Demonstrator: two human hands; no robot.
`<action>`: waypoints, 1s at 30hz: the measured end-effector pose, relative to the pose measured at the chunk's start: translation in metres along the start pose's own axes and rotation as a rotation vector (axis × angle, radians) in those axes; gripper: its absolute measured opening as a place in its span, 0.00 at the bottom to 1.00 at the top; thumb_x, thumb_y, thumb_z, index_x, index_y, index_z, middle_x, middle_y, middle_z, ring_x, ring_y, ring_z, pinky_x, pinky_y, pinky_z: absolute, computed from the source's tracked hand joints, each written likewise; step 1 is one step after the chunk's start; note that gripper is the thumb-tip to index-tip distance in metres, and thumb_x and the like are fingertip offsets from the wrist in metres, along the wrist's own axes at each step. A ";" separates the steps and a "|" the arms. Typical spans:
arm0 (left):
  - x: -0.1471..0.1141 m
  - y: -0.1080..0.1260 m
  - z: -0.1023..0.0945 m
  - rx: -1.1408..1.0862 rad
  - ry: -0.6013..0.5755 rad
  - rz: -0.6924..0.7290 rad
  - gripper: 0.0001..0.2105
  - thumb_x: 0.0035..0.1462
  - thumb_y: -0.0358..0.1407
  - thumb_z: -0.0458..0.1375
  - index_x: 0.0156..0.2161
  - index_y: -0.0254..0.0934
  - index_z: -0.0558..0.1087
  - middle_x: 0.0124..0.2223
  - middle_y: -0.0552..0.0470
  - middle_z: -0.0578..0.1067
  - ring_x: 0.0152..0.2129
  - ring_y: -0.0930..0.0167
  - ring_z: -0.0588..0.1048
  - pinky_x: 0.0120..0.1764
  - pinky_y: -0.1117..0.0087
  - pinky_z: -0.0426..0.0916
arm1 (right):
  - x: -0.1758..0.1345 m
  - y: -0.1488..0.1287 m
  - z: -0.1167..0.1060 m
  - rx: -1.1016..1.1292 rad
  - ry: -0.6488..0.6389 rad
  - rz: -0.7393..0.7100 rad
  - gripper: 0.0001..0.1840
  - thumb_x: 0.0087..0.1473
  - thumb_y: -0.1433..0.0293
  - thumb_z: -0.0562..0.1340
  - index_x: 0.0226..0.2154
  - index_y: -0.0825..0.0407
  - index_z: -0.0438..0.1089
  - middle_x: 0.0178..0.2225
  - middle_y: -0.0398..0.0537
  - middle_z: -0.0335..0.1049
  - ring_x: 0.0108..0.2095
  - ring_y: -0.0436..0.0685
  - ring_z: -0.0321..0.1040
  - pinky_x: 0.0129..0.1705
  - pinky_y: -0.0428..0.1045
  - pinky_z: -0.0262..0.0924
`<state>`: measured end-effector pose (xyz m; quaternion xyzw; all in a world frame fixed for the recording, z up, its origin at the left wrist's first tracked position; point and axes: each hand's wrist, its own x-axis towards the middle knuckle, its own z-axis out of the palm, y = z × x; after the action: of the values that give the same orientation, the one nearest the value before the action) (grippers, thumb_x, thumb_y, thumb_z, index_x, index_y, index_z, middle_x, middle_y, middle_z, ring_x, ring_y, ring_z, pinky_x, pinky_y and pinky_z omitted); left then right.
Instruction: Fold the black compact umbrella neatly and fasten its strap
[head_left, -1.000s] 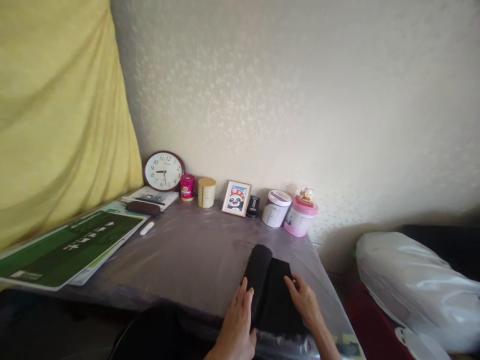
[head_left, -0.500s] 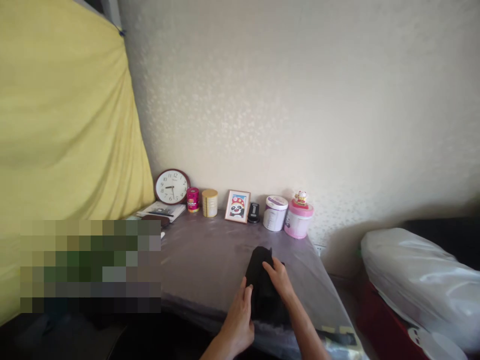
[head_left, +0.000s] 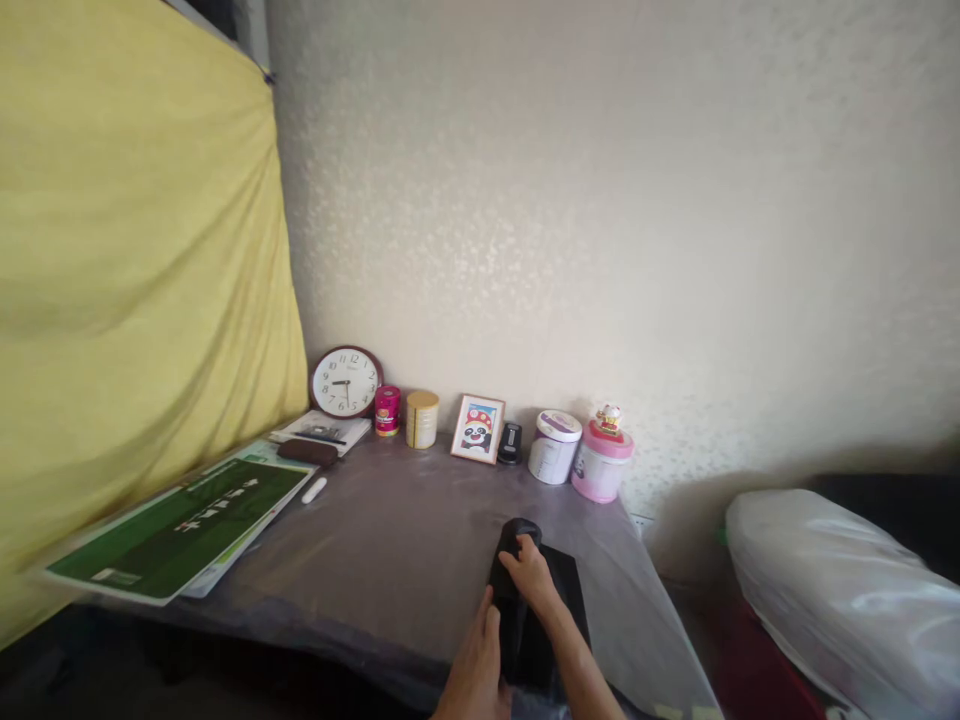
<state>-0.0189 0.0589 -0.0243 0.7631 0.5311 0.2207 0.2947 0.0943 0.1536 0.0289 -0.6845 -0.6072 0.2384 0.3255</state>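
Observation:
A black item [head_left: 517, 530] lies on the near right part of the table, with a rounded far end and a flat black flap or panel [head_left: 566, 580] spread to its right. I cannot make out its kind. My right hand [head_left: 531, 570] is closed on its upper part near the rounded end, thumb and fingers bent over it. Along the left side my left hand [head_left: 476, 655] grips the same item, its fingers pressed against the edge. Part of the item is hidden behind my right forearm.
Along the wall stand a clock [head_left: 347, 382], a pink can [head_left: 388, 411], a yellow-lidded can [head_left: 422, 420], a panda picture frame [head_left: 478, 428], a stapler-like black object [head_left: 511, 443] and two tubs. Green papers [head_left: 202, 515] and a brown case [head_left: 308, 452] lie left.
My right hand has moved left, onto the item's rounded end. The flat black panel now shows to the right. The view has tilted up slightly, and the previously blurred papers at left are visible.

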 end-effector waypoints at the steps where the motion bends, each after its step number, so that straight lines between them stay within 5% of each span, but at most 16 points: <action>1: -0.002 0.002 -0.002 -0.007 0.005 -0.005 0.43 0.34 0.24 0.52 0.61 0.23 0.45 0.64 0.38 0.43 0.61 0.63 0.44 0.61 0.65 0.44 | 0.000 0.000 0.002 0.007 -0.023 0.026 0.17 0.46 0.71 0.58 0.42 0.57 0.64 0.33 0.53 0.73 0.36 0.59 0.73 0.33 0.48 0.65; 7: -0.019 0.020 -0.027 -0.013 0.015 -0.046 0.41 0.40 0.24 0.51 0.61 0.21 0.39 0.64 0.37 0.47 0.60 0.66 0.50 0.59 0.68 0.48 | -0.005 -0.004 0.006 0.069 -0.159 0.124 0.18 0.51 0.69 0.53 0.47 0.56 0.57 0.33 0.47 0.73 0.19 0.50 0.70 0.18 0.44 0.61; 11: -0.027 0.027 -0.041 -0.010 0.034 -0.023 0.44 0.41 0.24 0.51 0.62 0.31 0.32 0.64 0.44 0.48 0.59 0.69 0.53 0.57 0.70 0.51 | -0.007 -0.011 0.002 0.058 -0.187 0.100 0.13 0.52 0.68 0.54 0.42 0.54 0.61 0.29 0.45 0.73 0.20 0.49 0.70 0.19 0.41 0.60; 14: -0.028 0.031 -0.044 0.043 -0.019 -0.063 0.42 0.43 0.26 0.52 0.63 0.38 0.38 0.62 0.45 0.54 0.56 0.66 0.59 0.55 0.68 0.55 | -0.010 -0.017 -0.001 0.056 -0.241 0.067 0.09 0.53 0.67 0.52 0.35 0.53 0.64 0.25 0.44 0.73 0.21 0.48 0.70 0.20 0.40 0.59; 18: -0.028 0.035 -0.048 0.109 -0.062 -0.148 0.38 0.44 0.30 0.52 0.62 0.33 0.45 0.62 0.41 0.55 0.56 0.63 0.59 0.56 0.66 0.53 | -0.013 -0.021 -0.001 0.049 -0.306 0.024 0.10 0.53 0.67 0.51 0.29 0.53 0.65 0.24 0.44 0.74 0.21 0.47 0.69 0.19 0.40 0.58; 22: -0.031 0.036 -0.056 0.169 -0.072 -0.172 0.35 0.46 0.35 0.53 0.61 0.31 0.50 0.62 0.37 0.54 0.57 0.58 0.57 0.57 0.59 0.52 | -0.015 -0.022 -0.002 0.024 -0.296 -0.012 0.10 0.52 0.69 0.51 0.27 0.52 0.65 0.24 0.44 0.74 0.19 0.47 0.67 0.19 0.40 0.56; 26: -0.027 0.034 -0.058 0.203 0.090 -0.046 0.27 0.47 0.39 0.53 0.54 0.34 0.63 0.64 0.39 0.46 0.60 0.57 0.48 0.59 0.55 0.45 | -0.021 -0.024 -0.002 -0.088 -0.266 -0.102 0.11 0.53 0.70 0.50 0.26 0.51 0.66 0.23 0.43 0.74 0.20 0.48 0.68 0.24 0.42 0.56; 30: -0.018 0.030 -0.044 0.165 0.044 -0.013 0.35 0.44 0.37 0.53 0.59 0.30 0.53 0.64 0.39 0.44 0.61 0.59 0.47 0.59 0.54 0.47 | -0.031 -0.027 -0.001 -0.309 -0.145 -0.228 0.12 0.54 0.70 0.52 0.26 0.50 0.70 0.27 0.44 0.75 0.30 0.51 0.71 0.31 0.43 0.56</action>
<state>-0.0336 0.0434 0.0280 0.7762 0.5588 0.1911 0.2206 0.0723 0.1243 0.0476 -0.6342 -0.7319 0.1526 0.1971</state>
